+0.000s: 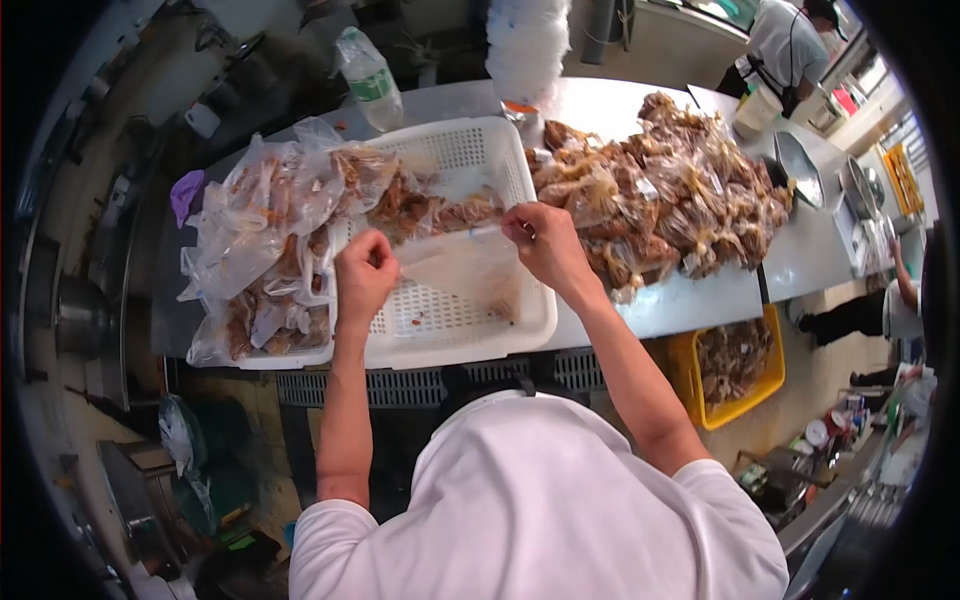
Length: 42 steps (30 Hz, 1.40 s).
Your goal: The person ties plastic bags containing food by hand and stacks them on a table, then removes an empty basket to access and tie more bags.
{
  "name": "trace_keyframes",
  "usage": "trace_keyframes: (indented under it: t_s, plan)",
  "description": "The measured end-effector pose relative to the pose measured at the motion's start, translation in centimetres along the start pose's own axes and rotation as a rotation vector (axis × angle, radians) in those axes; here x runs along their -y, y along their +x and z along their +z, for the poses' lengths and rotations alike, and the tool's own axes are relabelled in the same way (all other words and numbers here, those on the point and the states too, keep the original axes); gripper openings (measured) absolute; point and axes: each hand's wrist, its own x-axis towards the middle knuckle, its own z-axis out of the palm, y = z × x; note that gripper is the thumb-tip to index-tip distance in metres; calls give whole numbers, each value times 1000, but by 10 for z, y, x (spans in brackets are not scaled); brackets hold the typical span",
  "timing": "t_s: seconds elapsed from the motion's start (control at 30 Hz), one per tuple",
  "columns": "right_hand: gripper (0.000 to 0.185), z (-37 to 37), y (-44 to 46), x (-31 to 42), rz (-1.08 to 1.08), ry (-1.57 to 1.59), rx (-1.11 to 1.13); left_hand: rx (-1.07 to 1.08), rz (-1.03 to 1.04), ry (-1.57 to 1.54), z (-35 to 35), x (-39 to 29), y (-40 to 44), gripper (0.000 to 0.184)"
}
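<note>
Between my two hands a clear plastic bag (455,262) is stretched over a white perforated basket (541,322). My left hand (366,278) pinches the bag's left edge, fingers closed. At its upper right corner, my right hand (545,248) grips it between thumb and fingers. Some brownish bits show near the bag's lower right, but I cannot tell whether they are inside it. Behind the bag, brown meat-like pieces (415,208) lie in the basket. Left of the basket, crumpled clear bags (262,215) cover more brown pieces in a second white tray.
A large heap of tied bags of brown food (660,195) covers the table's right part. A plastic bottle (372,82) and a stack of clear plastic cups or bags (528,50) stand behind. On the floor right is a yellow crate (713,416). Other people work at right.
</note>
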Motion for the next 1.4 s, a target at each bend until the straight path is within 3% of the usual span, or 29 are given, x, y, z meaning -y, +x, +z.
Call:
trace_keyframes:
  t_s: [0.03, 0.1, 0.17, 0.2, 0.23, 0.27, 0.33, 0.37, 0.43, 0.53, 0.6, 0.63, 0.67, 0.73, 0.77, 0.8, 0.87, 0.9, 0.93, 1.0, 1.03, 1.07, 1.1, 1.13, 1.17, 1.2, 1.3, 1.37, 1.4]
  plan:
    - [10, 0, -7, -1, 24, -5, -2, 21, 20, -101, 2, -4, 0, 22]
    - [9, 4, -4, 3, 191, 167, -26, 26, 79, -148, 32, -29, -6, 23]
    - [8, 15, -5, 11, 224, 290, 10, 9, 146, -177, 67, -38, -9, 24]
    - [8, 21, -5, 13, 259, 411, 52, -34, 313, 13, 91, -21, -7, 27]
    - [21, 25, -3, 5, 249, 469, 212, -48, 397, 108, 94, -19, -3, 29]
    - [21, 28, -5, -4, 248, 470, 207, -70, 481, 202, 97, -17, 1, 30]
    - [60, 24, -14, -10, -153, 586, -30, 137, 359, -31, 84, -32, 9, 27]
    - [93, 10, -19, -15, -189, 415, -20, 170, 295, -140, 82, -31, 13, 22]
    - [99, 28, -25, -31, -212, 419, -32, 204, 290, -226, 73, -71, 12, 21]
    - [84, 69, -31, -25, -219, 483, -103, 334, 390, -448, 77, -105, 6, 31]
    - [54, 80, -21, -24, -77, 465, -124, 224, 524, -292, 72, -131, -1, 60]
    - [30, 83, -16, -22, -126, 534, -211, 299, 475, -627, 75, -116, 2, 90]
    - [30, 80, -18, -22, -119, 535, -225, 315, 475, -625, 71, -108, 2, 90]
    - [28, 64, -19, -18, 335, 1009, -34, -90, 497, -213, 59, -90, -2, 105]
    - [24, 57, -16, -22, 261, 1021, 33, -20, 447, -55, 66, -63, -1, 109]
    - [24, 57, -17, -19, 265, 1017, 21, -9, 450, -61, 81, -37, -6, 109]
    - [23, 59, -13, -8, 356, 1281, -125, 119, 206, -444, 103, -4, -14, 109]
    - [29, 68, -9, -32, 297, 1320, 57, 118, 340, -416, 102, -14, -19, 101]
    - [29, 61, -8, -25, 298, 1318, 38, 136, 343, -421, 98, -10, -21, 101]
    - [30, 52, -9, -11, -17, 546, 197, 175, 269, -253, 92, -2, -21, 80]
    - [24, 60, -12, -12, -7, 390, 289, 88, 353, -292, 96, -17, -14, 58]
    - [18, 70, -14, -11, 2, 235, 380, -4, 258, -374, 98, -23, -12, 43]
    - [12, 82, -21, -16, -53, 174, 385, -154, -51, -649, 102, -10, -2, 33]
    - [12, 88, -28, -21, -109, 115, 390, -103, -324, -930, 90, -13, 8, 18]
    - [16, 63, -29, 0, 99, 327, 504, 19, -432, -1359, 72, -14, 22, 26]
    - [16, 55, -28, 8, 103, 321, 497, -25, -476, -1421, 62, -12, 29, 32]
    - [24, 53, -25, 9, -12, 190, 426, 77, -364, -1473, 41, -11, 24, 25]
    - [24, 54, -22, -7, -24, 92, 408, -289, 187, -707, 42, -44, 12, 39]
    - [25, 54, -21, -16, -35, -9, 394, -289, 189, -708, 39, -63, 8, 39]
